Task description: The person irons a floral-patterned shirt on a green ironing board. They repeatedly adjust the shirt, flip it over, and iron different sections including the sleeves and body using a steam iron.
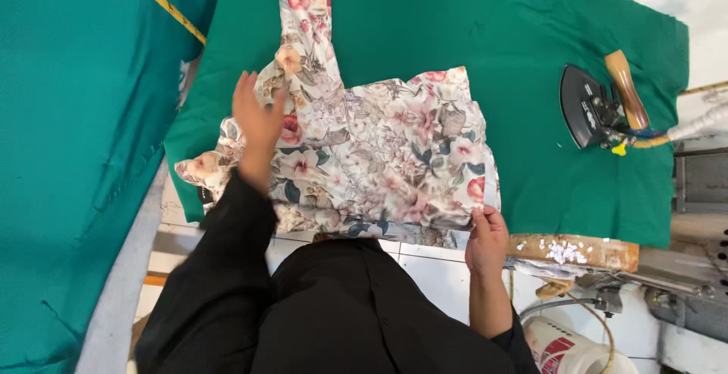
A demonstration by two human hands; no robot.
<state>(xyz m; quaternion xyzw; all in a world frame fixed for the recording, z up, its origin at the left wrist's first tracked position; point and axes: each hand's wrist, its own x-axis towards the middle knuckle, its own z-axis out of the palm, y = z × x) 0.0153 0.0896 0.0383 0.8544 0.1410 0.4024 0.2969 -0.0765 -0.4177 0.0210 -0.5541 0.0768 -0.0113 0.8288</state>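
A floral garment point(379, 154) in cream, pink and grey lies spread on a green padded ironing board point(531, 55), one sleeve running up and away. My left hand point(256, 120) rests flat on the garment near its left shoulder, fingers together. My right hand point(487, 239) pinches the garment's lower right corner at the board's near edge. Both arms wear black sleeves.
A black iron point(588, 108) with a wooden handle stands on the board's right side, its hose leading right. A second green cloth surface point(68, 154) with a yellow tape fills the left. A white bucket point(565, 347) stands on the tiled floor at lower right.
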